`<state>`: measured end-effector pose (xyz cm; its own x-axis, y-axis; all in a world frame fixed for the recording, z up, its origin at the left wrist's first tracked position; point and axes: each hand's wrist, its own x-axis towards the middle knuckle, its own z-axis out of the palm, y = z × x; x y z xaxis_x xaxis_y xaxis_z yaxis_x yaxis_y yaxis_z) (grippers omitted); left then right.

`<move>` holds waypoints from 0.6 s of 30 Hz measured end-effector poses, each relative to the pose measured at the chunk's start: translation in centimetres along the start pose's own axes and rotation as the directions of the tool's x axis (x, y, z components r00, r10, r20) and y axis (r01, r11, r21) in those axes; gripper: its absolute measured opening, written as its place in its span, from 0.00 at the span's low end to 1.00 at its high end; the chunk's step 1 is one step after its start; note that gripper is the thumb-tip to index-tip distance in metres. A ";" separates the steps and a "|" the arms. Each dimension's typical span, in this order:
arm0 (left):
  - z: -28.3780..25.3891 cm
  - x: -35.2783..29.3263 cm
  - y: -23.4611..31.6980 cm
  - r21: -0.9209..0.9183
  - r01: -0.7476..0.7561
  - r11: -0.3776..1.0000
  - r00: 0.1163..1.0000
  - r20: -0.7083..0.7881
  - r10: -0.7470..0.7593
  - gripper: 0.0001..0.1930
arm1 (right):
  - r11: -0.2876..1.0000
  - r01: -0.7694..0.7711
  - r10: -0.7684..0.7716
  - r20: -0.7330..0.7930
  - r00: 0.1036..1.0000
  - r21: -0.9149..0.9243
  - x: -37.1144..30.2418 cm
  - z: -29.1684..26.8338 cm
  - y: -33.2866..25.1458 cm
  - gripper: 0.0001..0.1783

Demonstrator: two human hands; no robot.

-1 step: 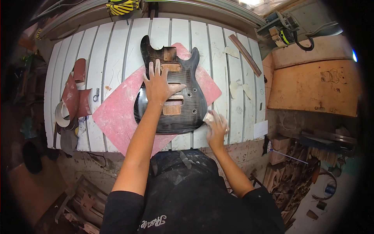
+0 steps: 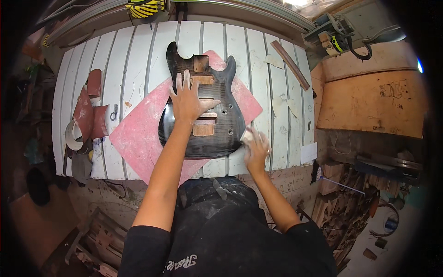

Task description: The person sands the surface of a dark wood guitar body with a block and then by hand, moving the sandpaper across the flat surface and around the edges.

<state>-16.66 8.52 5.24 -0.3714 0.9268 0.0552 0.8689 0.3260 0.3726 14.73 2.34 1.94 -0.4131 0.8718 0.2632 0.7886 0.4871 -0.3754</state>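
Observation:
A dark electric guitar body (image 2: 221, 143) with routed cavities lies flat on a pink cloth-like sheet (image 2: 138, 129), its neck pocket at the far end. My left hand (image 2: 185, 102) rests open on its face, fingers spread beside the pickup cavities. At the lower right edge of the body, my right hand (image 2: 257, 150) is closed round a small pale folded piece of sandpaper (image 2: 248, 136), pressed against the rim. Motion smears these fingers a little.
The pink sheet covers part of a white slatted table (image 2: 106, 161). Curled reddish sandpaper (image 2: 84, 108) lies on the left. Pale scraps (image 2: 279, 106) and a brown wooden strip (image 2: 290, 65) lie on the right. A wooden board (image 2: 369, 108) stands beyond the table's right side.
My right hand has shifted slightly away from me along the guitar body's edge with the sandpaper. My left hand and the guitar body have not moved.

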 end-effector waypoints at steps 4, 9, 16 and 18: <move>0.2 0.1 0.1 -0.001 -0.011 1.000 1.000 0.003 0.011 0.59 | 0.999 -0.045 0.046 -0.054 0.997 0.016 6.1 1.4 -0.5 0.16; 0.2 -0.1 -0.4 0.009 -0.005 1.000 1.000 0.002 0.005 0.60 | 1.000 0.004 -0.004 0.016 1.000 -0.028 -0.1 -1.3 -1.4 0.08; 0.3 0.1 0.1 -0.004 -0.007 1.000 1.000 -0.007 0.007 0.59 | 0.999 0.008 -0.011 -0.058 0.998 -0.048 6.5 0.8 -0.9 0.12; 0.4 0.0 -0.2 -0.021 -0.006 1.000 0.999 -0.034 0.005 0.59 | 1.000 0.008 -0.009 -0.067 0.998 -0.016 5.9 0.5 -1.2 0.12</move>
<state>-16.67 8.53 4.81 -0.3780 0.9215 0.0891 0.8639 0.3165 0.3919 11.09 6.92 3.55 -0.3890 0.8616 0.3260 0.7921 0.4935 -0.3593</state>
